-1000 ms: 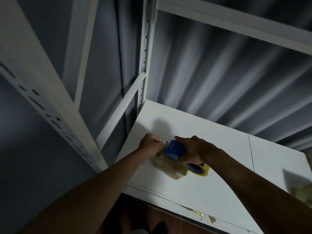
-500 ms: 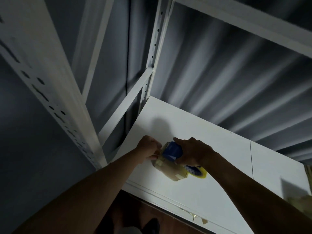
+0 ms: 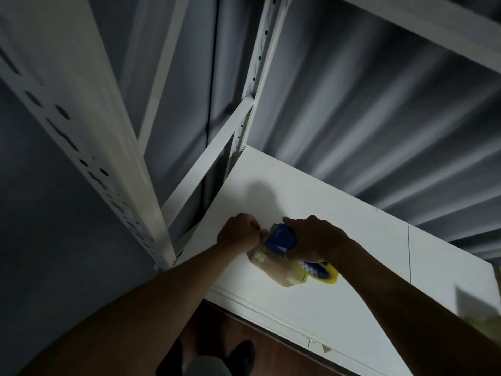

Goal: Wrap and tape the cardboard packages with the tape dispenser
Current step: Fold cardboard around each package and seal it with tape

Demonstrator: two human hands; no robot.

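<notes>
A small cardboard package [image 3: 273, 267], partly wrapped in clear tape, lies on the white shelf board [image 3: 352, 256] near its left end. My right hand [image 3: 314, 237] grips the blue tape dispenser [image 3: 280, 238] and holds it down on the package's top; its yellow tape roll [image 3: 322, 274] sticks out below my wrist. My left hand [image 3: 240, 234] sits curled at the package's left end, fingers pinched against the dispenser's front. What the fingers pinch is hidden.
White slotted rack posts [image 3: 89, 147] stand at the left and back corner [image 3: 257, 77], with a beam overhead. A corrugated grey wall [image 3: 379, 118] backs the shelf. More wrapped material [image 3: 482, 318] lies at the far right edge. Tape scraps [image 3: 325, 348] hang off the shelf's front edge.
The view has tilted and drifted a little. Both hands and the dispenser stay on the package, with the left hand pressed slightly closer to the dispenser's front.
</notes>
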